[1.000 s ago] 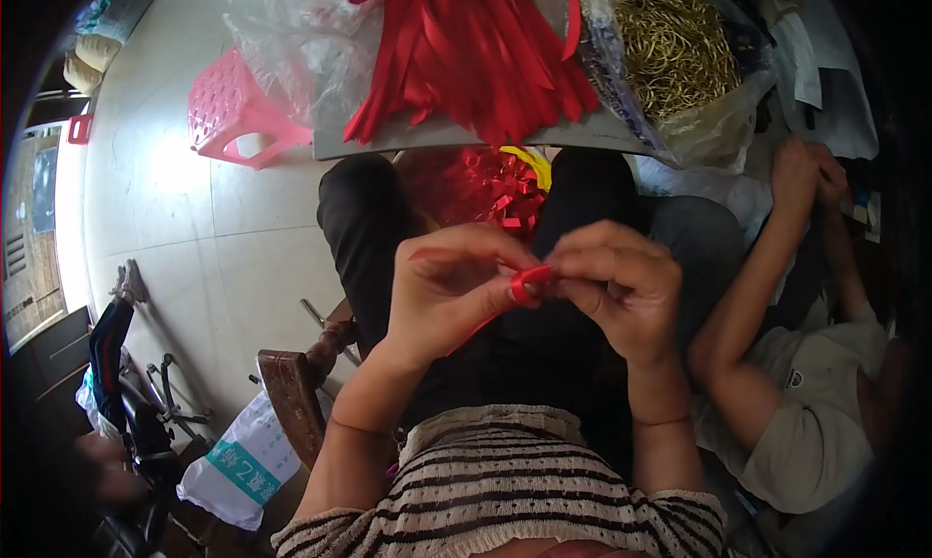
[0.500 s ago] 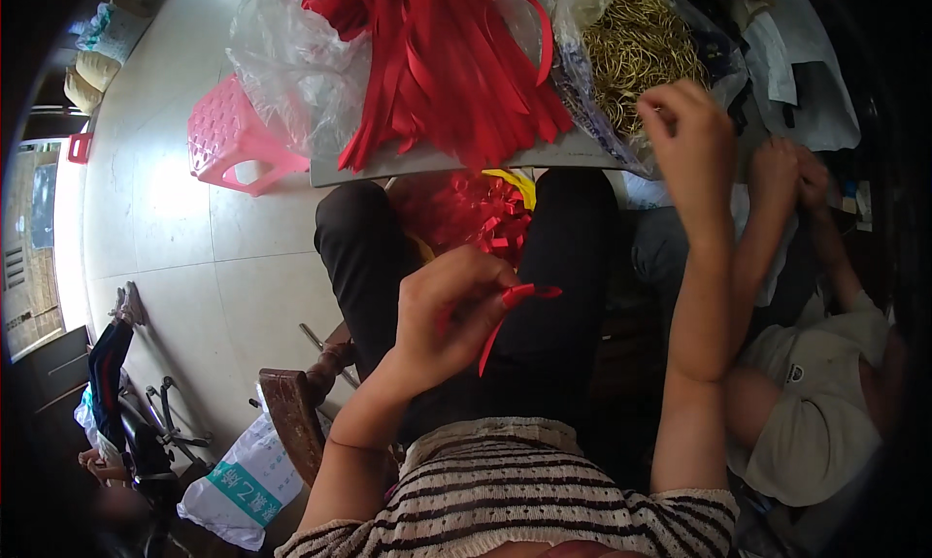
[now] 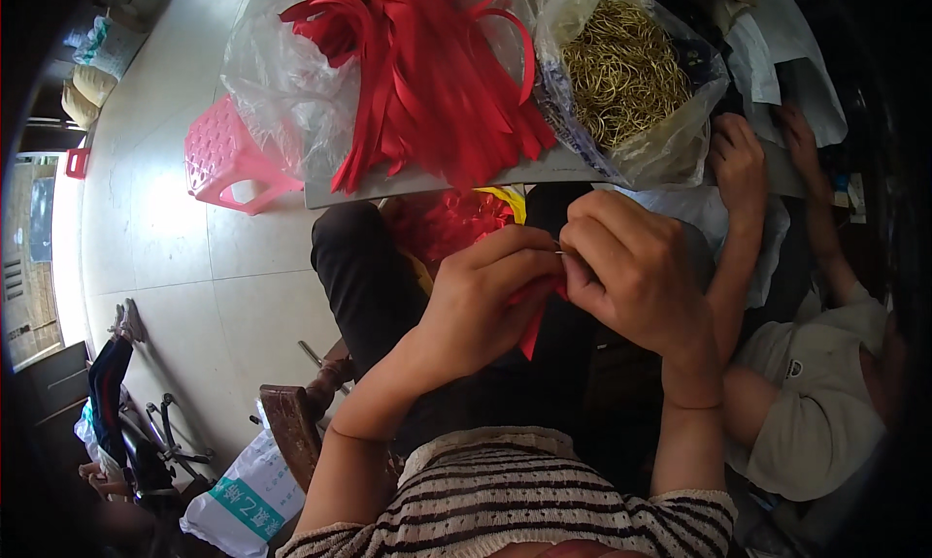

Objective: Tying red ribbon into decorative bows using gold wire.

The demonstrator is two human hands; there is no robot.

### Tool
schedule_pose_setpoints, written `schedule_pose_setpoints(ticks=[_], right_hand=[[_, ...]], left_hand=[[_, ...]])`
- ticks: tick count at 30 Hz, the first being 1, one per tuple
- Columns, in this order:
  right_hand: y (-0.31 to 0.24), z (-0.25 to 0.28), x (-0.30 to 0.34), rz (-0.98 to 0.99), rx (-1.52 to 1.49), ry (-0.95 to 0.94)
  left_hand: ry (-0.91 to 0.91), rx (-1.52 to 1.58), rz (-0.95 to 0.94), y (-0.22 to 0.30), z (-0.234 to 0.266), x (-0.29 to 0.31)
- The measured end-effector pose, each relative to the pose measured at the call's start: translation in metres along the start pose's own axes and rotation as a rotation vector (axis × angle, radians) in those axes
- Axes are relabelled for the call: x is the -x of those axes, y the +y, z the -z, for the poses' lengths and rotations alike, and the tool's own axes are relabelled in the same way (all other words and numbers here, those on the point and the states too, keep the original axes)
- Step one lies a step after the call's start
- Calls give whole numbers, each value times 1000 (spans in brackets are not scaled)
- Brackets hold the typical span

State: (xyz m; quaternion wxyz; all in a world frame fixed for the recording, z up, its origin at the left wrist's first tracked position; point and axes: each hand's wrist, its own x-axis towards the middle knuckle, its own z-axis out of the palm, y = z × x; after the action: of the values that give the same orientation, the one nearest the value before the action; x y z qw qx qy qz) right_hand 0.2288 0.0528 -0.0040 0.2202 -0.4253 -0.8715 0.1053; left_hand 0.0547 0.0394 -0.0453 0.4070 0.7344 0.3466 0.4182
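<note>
From here, L hand (image 3: 482, 301) pinches a red ribbon piece (image 3: 530, 337) over the dark lap (image 3: 485, 398), R hand (image 3: 631, 267) has fingers narrow on prob a thin strand (image 3: 560, 251), so best grip ribbon firm w/ L, tips close, & ease strand w/o slipping.

We see a grey table (image 3: 544, 173) whose near edge lies bare. Across its middle we find a heap of red ribbons (image 3: 427, 82), with a crumpled clear bag (image 3: 291, 102) at their left, drooping over the side. To their right sits an open bag (image 3: 670, 160) of gold cords (image 3: 626, 73). The far right is dim, so we cannot tell whether the white sheet (image 3: 752, 58) rests there too. On our pale floor (image 3: 262, 238) stands a pink stool (image 3: 218, 155).
</note>
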Motion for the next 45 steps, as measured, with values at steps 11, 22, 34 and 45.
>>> schedule_pose_setpoints(ticks=[11,22,34,45], right_hand=[[-2,-41,24,-585,-1725,67],[-17,-34,16,-176,-493,252],[-4,-39,6,-444,-1095,-9],[-9,-48,23,-335,-883,151]], left_hand=[[25,787,150,-27,0,18],[243,1053,669,-14,-1,24],[53,1162,729,-22,7,31],[149,1168,666,-17,8,29]])
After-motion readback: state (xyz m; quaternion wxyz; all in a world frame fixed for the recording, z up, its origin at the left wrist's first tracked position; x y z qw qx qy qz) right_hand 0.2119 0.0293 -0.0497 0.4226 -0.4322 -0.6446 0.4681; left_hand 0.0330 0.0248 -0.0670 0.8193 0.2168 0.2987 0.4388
